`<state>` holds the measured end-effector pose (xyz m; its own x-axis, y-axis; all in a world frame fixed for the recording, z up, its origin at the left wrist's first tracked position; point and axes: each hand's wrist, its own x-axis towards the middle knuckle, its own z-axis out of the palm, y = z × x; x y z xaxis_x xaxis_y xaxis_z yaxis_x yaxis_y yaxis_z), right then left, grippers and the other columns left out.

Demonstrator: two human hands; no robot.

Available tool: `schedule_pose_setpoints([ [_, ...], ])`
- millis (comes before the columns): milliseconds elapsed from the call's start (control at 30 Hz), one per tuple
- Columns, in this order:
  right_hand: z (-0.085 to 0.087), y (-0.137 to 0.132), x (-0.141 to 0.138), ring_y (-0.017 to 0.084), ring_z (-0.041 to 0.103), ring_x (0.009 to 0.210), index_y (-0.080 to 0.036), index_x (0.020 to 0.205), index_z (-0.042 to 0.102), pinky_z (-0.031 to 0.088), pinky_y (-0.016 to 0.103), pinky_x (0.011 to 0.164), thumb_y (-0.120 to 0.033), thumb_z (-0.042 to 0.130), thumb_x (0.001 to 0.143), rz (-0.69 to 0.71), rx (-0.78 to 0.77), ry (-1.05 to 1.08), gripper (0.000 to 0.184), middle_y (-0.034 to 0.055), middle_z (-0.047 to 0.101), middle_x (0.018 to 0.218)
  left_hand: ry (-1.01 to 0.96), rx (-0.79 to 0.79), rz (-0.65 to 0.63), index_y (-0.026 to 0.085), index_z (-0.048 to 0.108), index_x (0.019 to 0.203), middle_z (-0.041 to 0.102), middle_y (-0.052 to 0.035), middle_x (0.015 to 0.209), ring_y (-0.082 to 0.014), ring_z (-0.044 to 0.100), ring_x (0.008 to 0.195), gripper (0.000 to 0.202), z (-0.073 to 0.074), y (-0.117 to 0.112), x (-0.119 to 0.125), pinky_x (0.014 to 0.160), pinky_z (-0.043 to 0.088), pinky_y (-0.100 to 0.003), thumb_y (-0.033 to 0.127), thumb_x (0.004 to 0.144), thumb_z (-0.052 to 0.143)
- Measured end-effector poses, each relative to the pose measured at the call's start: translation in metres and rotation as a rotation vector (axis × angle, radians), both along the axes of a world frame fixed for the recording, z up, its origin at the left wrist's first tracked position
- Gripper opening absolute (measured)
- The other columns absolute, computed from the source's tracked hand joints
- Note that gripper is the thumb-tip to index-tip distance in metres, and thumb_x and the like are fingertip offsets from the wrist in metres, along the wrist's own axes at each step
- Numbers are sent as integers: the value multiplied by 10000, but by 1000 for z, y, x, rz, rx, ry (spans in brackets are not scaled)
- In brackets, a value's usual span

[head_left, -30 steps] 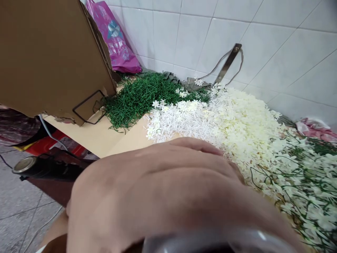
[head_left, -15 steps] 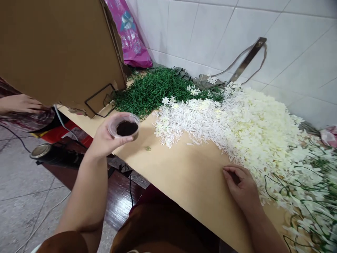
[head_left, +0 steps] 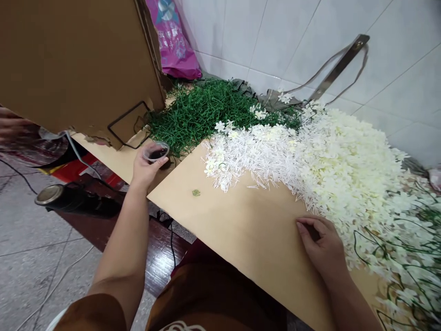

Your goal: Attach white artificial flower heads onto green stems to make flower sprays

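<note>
My left hand (head_left: 146, 168) is wrapped round a small clear plastic cup (head_left: 156, 152) with dark liquid in it, low over the tan table top (head_left: 241, 220) next to the heap of green plastic stems (head_left: 203, 112). My right hand (head_left: 322, 246) rests on the table top at the edge of the big pile of white artificial flowers (head_left: 330, 161), fingers curled in a loose pinch; what they hold, if anything, is hidden.
A large cardboard box (head_left: 76, 64) leans over the table's far left corner. A pink plastic bag (head_left: 172, 39) stands against the tiled wall. A metal bracket (head_left: 339, 64) leans on the wall. Another person's hand (head_left: 12, 126) shows at far left. A black cylinder (head_left: 65, 200) lies on the floor.
My left hand was right up against the camera with the cup, then moved out and down to the table beside the green stems. My right hand has hardly moved.
</note>
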<state>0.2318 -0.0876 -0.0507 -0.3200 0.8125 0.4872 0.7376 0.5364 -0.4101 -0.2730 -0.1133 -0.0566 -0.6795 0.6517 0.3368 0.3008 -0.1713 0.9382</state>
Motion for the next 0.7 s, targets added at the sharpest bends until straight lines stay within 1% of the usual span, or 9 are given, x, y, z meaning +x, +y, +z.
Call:
schedule_pose_setpoints([
  [100,2,-1,-1,218,622,864,-205,861,675,522,398,804,-310,595,869,-2,-10,-4,133,70,683,893,-8,5,5,155,574,983,654,-33,1023,-226,600,1036,762,-1,0,-2,1073,412,-518,534,417,915],
  [267,2,-1,0,221,622,852,-208,859,678,521,403,802,-315,602,864,-2,-15,0,132,68,683,881,11,42,3,154,586,947,656,-37,1020,-212,594,1036,687,-1,-5,-7,1062,411,-481,548,476,894],
  [500,2,-1,1,229,619,855,-207,850,678,515,420,812,-333,600,862,-12,-49,3,149,76,681,885,51,70,57,155,545,897,638,2,966,-166,583,987,743,7,-12,-17,1032,422,-453,600,414,891],
  [600,3,-2,1,237,623,871,-208,856,675,510,436,833,-352,602,860,-25,-74,12,162,80,684,896,38,116,68,140,550,893,627,-3,973,-158,588,994,717,10,-15,-21,1039,421,-427,577,440,892],
  [700,3,-2,1,243,623,886,-211,856,673,500,455,859,-369,596,864,-31,-96,12,177,80,684,906,67,93,82,136,545,920,615,-10,1001,-159,589,1011,724,7,-18,-26,1041,424,-411,599,469,873],
])
